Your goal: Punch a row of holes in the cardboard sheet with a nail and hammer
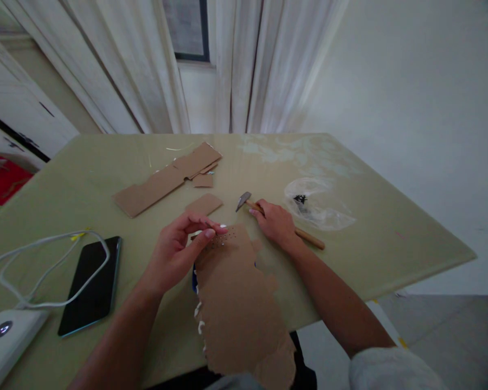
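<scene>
A torn brown cardboard sheet [238, 303] lies in front of me, hanging over the table's near edge, with several small nails stuck in its far end. My left hand [179, 252] hovers at that far end, thumb and forefinger pinched over the nails; what it pinches is too small to tell. My right hand [274, 222] rests on the wooden handle of a small hammer [244, 201], which lies on the table just right of the cardboard, head pointing left.
A black phone [91, 284] and a white cable [44, 265] with a white charger block [6, 338] lie at the left. More cardboard pieces [166, 179] lie farther back. A clear plastic bag [319, 206] sits at the right. The table edge [390, 281] runs close at right.
</scene>
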`<state>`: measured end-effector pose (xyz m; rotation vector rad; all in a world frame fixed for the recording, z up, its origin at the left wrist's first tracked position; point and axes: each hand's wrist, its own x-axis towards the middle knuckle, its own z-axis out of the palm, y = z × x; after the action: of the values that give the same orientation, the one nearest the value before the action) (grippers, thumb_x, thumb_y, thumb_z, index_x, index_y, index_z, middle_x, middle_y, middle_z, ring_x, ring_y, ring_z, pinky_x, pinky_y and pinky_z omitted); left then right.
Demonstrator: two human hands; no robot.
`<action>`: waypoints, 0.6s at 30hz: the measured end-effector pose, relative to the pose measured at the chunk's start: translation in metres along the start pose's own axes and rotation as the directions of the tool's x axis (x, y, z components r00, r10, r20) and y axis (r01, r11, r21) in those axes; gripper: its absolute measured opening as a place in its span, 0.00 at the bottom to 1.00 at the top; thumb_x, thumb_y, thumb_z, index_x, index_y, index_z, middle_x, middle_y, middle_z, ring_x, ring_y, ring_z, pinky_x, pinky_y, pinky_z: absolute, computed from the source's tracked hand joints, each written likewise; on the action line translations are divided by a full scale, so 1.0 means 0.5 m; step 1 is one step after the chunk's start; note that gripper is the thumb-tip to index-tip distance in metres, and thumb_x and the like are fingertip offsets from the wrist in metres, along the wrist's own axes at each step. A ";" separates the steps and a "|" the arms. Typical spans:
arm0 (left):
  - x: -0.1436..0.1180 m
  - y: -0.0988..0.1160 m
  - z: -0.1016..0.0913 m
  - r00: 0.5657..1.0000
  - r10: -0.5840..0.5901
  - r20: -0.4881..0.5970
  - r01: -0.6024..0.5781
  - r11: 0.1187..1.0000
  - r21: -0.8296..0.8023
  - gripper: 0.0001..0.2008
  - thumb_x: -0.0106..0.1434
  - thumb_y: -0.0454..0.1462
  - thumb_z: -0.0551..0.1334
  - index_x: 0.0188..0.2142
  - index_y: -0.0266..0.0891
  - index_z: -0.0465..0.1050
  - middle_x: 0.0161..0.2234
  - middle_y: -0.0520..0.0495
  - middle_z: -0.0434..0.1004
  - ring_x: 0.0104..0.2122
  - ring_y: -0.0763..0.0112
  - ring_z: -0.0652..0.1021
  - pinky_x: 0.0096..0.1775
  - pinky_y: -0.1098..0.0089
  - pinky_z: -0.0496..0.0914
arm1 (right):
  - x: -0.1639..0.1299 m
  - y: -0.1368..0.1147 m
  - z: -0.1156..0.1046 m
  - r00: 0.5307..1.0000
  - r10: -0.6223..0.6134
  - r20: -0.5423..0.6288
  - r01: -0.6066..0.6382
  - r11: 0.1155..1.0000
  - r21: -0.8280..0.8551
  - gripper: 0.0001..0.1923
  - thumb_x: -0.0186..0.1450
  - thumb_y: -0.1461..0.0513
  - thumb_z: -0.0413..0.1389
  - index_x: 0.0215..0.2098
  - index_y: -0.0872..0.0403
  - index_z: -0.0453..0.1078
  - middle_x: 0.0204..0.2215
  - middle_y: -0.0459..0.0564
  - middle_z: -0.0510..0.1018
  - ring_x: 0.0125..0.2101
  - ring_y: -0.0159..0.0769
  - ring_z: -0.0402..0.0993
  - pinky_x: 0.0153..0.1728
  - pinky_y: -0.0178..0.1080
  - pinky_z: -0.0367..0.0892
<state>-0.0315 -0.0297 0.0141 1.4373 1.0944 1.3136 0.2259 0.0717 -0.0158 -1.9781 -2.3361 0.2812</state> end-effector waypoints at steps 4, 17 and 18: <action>-0.004 -0.004 0.006 0.997 -0.013 0.077 -0.002 0.981 0.195 0.11 0.75 0.47 0.67 0.46 0.43 0.82 0.46 0.43 0.90 0.47 0.59 0.87 0.46 0.64 0.80 | 0.000 0.000 0.000 1.000 -0.008 -0.005 0.008 1.000 0.007 0.21 0.81 0.47 0.48 0.57 0.48 0.75 0.47 0.57 0.87 0.46 0.49 0.84 0.42 0.42 0.69; 0.001 0.002 0.015 0.998 0.049 0.051 -0.064 0.921 0.385 0.11 0.70 0.47 0.71 0.40 0.44 0.86 0.40 0.45 0.88 0.36 0.64 0.83 0.35 0.67 0.73 | -0.001 0.002 0.002 1.000 -0.021 -0.015 0.021 1.000 0.006 0.21 0.81 0.47 0.48 0.57 0.48 0.76 0.46 0.57 0.87 0.44 0.49 0.84 0.41 0.42 0.68; 0.001 0.003 0.016 0.998 0.045 0.048 -0.060 0.921 0.384 0.11 0.70 0.47 0.71 0.39 0.44 0.86 0.40 0.45 0.89 0.36 0.64 0.83 0.34 0.67 0.73 | -0.001 0.001 0.002 1.000 -0.022 -0.017 0.022 1.000 0.006 0.21 0.81 0.47 0.48 0.57 0.48 0.76 0.46 0.57 0.87 0.44 0.49 0.84 0.40 0.42 0.68</action>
<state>-0.0237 -0.0300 0.0150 1.7818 1.3509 1.1405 0.2264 0.0714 -0.0168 -1.9424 -2.3425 0.2685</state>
